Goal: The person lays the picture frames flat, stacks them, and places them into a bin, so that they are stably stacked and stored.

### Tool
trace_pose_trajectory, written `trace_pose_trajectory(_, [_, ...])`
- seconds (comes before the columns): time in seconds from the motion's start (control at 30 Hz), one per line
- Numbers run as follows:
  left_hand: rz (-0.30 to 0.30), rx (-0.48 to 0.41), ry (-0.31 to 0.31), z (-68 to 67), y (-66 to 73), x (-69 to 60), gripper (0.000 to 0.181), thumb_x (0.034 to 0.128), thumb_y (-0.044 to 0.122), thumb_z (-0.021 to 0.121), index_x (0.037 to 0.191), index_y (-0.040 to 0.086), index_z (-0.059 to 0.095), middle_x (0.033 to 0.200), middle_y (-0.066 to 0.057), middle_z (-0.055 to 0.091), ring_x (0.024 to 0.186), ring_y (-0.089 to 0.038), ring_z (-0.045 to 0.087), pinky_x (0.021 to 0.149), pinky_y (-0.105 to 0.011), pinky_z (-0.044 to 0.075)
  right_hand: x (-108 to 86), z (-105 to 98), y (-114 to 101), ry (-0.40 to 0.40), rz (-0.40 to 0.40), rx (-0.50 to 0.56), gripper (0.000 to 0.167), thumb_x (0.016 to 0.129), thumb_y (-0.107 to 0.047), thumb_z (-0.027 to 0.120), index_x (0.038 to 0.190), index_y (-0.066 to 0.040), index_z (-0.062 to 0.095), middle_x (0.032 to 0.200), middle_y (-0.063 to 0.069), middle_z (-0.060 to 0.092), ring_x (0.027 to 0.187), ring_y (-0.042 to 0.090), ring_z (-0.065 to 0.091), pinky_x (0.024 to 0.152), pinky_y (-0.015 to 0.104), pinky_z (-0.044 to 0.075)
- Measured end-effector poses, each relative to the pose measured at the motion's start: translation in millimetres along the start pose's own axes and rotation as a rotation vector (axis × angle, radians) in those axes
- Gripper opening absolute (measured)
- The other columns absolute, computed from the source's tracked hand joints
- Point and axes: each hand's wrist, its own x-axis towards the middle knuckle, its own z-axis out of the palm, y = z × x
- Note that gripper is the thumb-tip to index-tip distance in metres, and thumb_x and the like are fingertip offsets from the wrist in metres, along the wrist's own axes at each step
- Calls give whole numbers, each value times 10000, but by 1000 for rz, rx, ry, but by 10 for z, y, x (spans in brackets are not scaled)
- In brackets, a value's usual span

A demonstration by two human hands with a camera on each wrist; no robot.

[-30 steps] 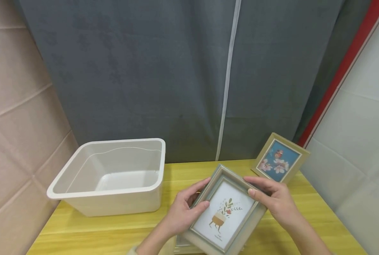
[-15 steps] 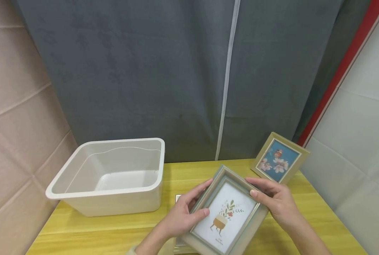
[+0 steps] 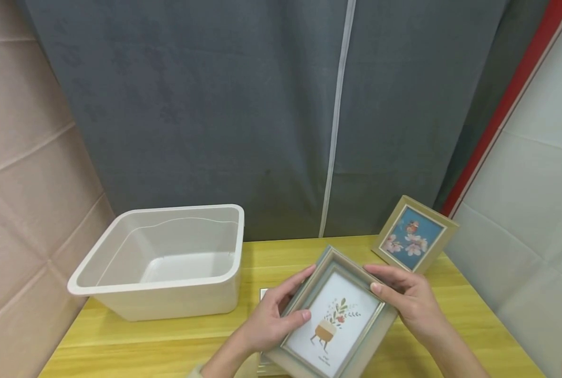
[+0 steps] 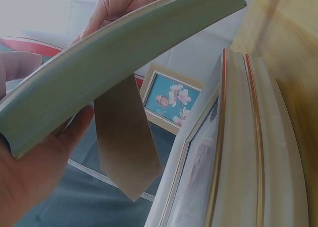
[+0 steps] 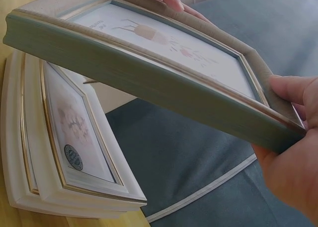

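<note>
Grey-green picture frame (image 3: 334, 321) tilts face-up above the pale frames (image 5: 74, 132) stacked on the counter (image 3: 177, 344). My left grip (image 3: 272, 317) and right grip (image 3: 412, 302) clamp opposite sides, presumably sharing its weight. Through my feed its brown stand leg (image 4: 126, 142) hangs out behind; I'd guess another props the blossom frame (image 3: 415, 237).

A dark blue-gray curtain (image 3: 191, 115), marked top to bottom by a narrow pale strip (image 3: 339, 105), hangs behind a yellow wood-grain tabletop (image 3: 167, 341). A creased pinkish-beige wall covering (image 3: 21, 152) flanks it at left; at right, a red band (image 3: 508, 102) slants along a creased white wall covering (image 3: 531, 194)
</note>
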Motion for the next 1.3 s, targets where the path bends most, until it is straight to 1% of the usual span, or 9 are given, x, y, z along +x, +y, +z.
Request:
trace_pose_trajectory(0.13, [-3,5,2,1,6,2,702,953,-10,592,1600,98,344,1317,-299,572,1011,-194,666,738,-432,621,-7,15,28,-10,-11,-9,439,945,175,559,1250,-92,729,1180,-16,742,949,134,722,727,297,610])
trace_pose_trajectory(0.27, [-15,0,-13,-5,3,0,721,957,-4,595,1612,113,318,1275,-301,576,992,-187,664,708,-432,623,-12,32,34,-15,-10,-20,423,947,168,564,1254,-76,724,1171,-10,743,946,136,720,727,294,609])
trace_pose_trajectory(0.5, [-71,-15,-47,-21,-19,-17,778,955,40,621,1636,180,271,1288,-278,571,1001,-181,669,709,-426,623,-15,44,44,9,-13,-56,412,939,164,581,1241,-72,731,1162,-24,746,938,125,721,723,283,606])
trace_pose_trajectory(0.7, [-49,15,-58,-23,-62,-35,752,962,19,610,1628,147,285,1267,-278,605,1017,-184,669,776,-399,616,-37,33,54,36,-3,-36,427,934,173,577,1233,-85,738,1126,-17,753,897,120,719,694,288,608])
trace_pose_trajectory(0.8, [-56,26,-55,-25,-80,-46,747,960,4,613,1623,148,301,1254,-274,621,1024,-189,674,779,-392,616,-53,22,52,57,11,-19,433,932,176,576,1224,-96,746,1107,-11,756,873,122,718,675,294,609])
trace_pose_trajectory(0.93, [-95,54,-37,-26,-96,-63,751,951,0,633,1617,166,327,1243,-262,632,1013,-185,679,770,-380,616,-73,2,58,70,39,-1,424,945,165,573,1230,-98,744,1126,-17,751,864,134,720,657,316,614])
trace_pose_trajectory(1.03, [-122,90,-18,-32,-104,-77,745,945,6,649,1608,172,351,1238,-249,642,989,-169,679,782,-361,612,-82,-16,64,103,49,0,419,948,161,572,1230,-96,744,1143,-26,747,869,131,717,660,306,612])
trace_pose_trajectory(1.17, [-117,117,-5,-40,-109,-89,711,944,3,652,1590,141,387,1292,-233,631,999,-168,673,834,-352,596,-89,-46,68,147,42,2,419,943,174,566,1227,-80,742,1143,-20,748,886,122,711,684,275,604])
trace_pose_trajectory(1.3, [-107,132,12,-47,-119,-101,674,943,3,655,1567,122,429,1370,-207,601,1014,-165,661,871,-338,578,-97,-81,71,168,45,21,416,951,171,559,1230,-79,739,1134,-12,751,898,117,710,701,262,601])
